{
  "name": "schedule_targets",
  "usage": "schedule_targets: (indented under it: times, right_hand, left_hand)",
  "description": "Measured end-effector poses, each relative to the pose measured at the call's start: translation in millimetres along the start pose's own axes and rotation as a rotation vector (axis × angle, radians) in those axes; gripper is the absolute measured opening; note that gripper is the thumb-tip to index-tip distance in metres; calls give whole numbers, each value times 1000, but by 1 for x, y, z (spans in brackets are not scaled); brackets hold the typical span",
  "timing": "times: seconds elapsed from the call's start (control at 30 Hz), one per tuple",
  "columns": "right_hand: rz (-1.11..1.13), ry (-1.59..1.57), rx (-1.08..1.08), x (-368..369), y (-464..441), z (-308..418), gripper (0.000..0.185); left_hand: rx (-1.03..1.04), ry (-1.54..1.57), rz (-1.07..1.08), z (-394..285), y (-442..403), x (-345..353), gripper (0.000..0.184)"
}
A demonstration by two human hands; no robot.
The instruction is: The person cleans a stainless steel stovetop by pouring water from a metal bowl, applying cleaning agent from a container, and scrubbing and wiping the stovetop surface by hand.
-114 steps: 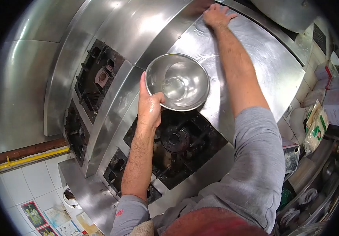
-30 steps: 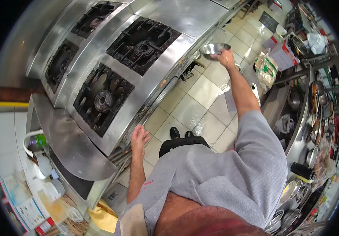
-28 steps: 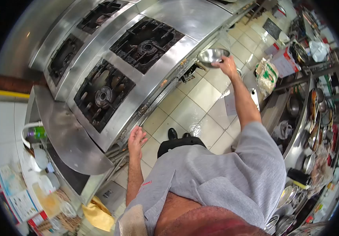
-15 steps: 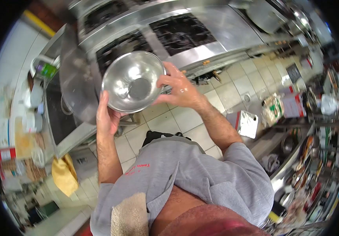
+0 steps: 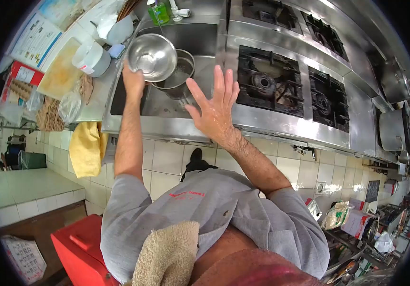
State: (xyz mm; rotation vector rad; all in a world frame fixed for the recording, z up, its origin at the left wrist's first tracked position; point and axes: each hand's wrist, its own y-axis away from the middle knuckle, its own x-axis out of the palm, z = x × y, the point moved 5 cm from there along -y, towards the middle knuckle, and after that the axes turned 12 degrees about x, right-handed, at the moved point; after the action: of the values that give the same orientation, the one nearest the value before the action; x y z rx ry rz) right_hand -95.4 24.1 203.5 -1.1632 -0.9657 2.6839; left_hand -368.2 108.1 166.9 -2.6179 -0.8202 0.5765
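Note:
My left hand [image 5: 133,82] grips the near rim of a shiny metal bowl [image 5: 151,57], which is tilted over the sink [image 5: 164,110]. Inside the sink, partly hidden behind the bowl, stands a metal pot [image 5: 184,71] with what looks like liquid in it. Wet and empty, my right hand [image 5: 214,107] hovers above the sink's right side with its fingers spread. It is apart from the bowl and the pot.
Right of the sink stands a gas stove [image 5: 263,82] with several burners. Behind the sink is a green soap bottle [image 5: 159,13]. The left counter holds a white tub [image 5: 92,59] and a cutting board [image 5: 60,66]. A yellow cloth [image 5: 87,148] hangs below, near a red bin [image 5: 83,250].
My view has turned left from the stove to the sink. The bowl, earlier between both hands, is now in my left hand alone. My right hand has let go and spread open.

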Motion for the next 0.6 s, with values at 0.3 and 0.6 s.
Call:
schedule_targets:
  times: [0.3, 0.6]
  right_hand:
    - [-196, 257, 206, 32, -50, -28, 62]
    - [-141, 226, 266, 35, -56, -44, 63]
  left_hand:
    - [102, -967, 718, 229, -55, 136, 65]
    - [-803, -320, 470, 388, -28, 192, 56]
